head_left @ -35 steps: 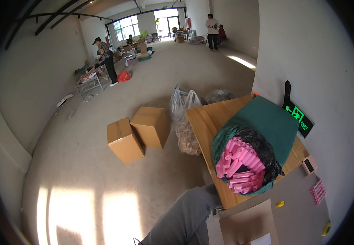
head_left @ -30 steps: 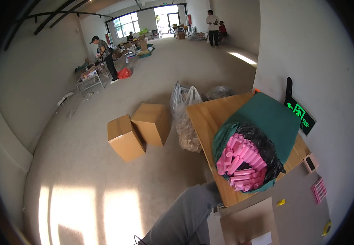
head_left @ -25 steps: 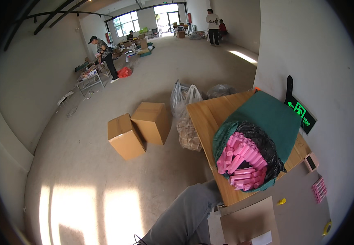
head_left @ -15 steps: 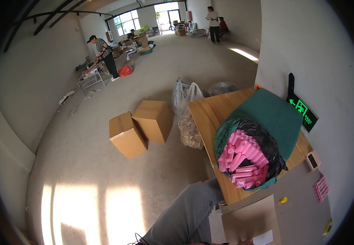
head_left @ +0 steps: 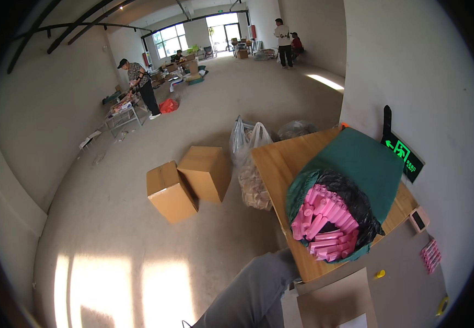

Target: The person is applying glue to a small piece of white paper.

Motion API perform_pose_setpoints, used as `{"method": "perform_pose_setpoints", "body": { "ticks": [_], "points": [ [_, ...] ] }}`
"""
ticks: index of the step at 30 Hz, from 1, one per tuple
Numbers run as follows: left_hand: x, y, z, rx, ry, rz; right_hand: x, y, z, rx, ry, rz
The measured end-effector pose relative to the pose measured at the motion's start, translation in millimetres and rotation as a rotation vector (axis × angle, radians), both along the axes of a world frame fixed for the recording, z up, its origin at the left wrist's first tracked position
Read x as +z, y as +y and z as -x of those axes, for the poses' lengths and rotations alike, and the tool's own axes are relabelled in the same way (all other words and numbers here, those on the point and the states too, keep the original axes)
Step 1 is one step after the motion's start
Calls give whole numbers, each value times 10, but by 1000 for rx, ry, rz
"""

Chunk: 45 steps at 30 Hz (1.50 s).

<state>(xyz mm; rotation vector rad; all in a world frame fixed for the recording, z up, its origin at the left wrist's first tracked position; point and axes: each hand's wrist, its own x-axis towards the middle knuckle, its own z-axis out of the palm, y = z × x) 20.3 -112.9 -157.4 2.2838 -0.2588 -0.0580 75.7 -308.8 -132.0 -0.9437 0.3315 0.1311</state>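
Presently: green sack (head_left: 357, 175) of pink tubes (head_left: 322, 227), lying along tabletop (head_left: 281, 164), mouth toward near edge; 2 cartons (head_left: 188, 180) left on the floor; hands out of view, grip unknowable.

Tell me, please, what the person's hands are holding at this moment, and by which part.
It cannot be told: neither hand is in view. Only a grey-trousered leg shows, beside the wooden table bearing a green sack of pink tubes.

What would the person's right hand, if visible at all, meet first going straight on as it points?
That cannot be judged: neither hand shows. Only a grey-clad limb, probably a leg, reaches from the lower edge toward the wooden table with the green bag of pink rolls.
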Motion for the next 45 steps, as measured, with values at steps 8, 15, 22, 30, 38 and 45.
{"method": "perform_pose_setpoints", "body": {
  "ticks": [8,15,22,30,38,45],
  "points": [
    [-143,-82,-18,131,-32,154,139,-148,25,29,77,-136],
    [-159,-103,-5,51,-71,31,992,503,239,48,-20,328],
    [-143,-45,40,89,-107,76,871,530,222,55,46,297],
    [-60,-62,22,155,-106,160,808,464,223,39,51,295],
    [33,-17,14,89,36,101,765,453,212,33,63,287],
    [79,25,19,28,19,-19,739,465,221,26,79,271]
  ]
}}
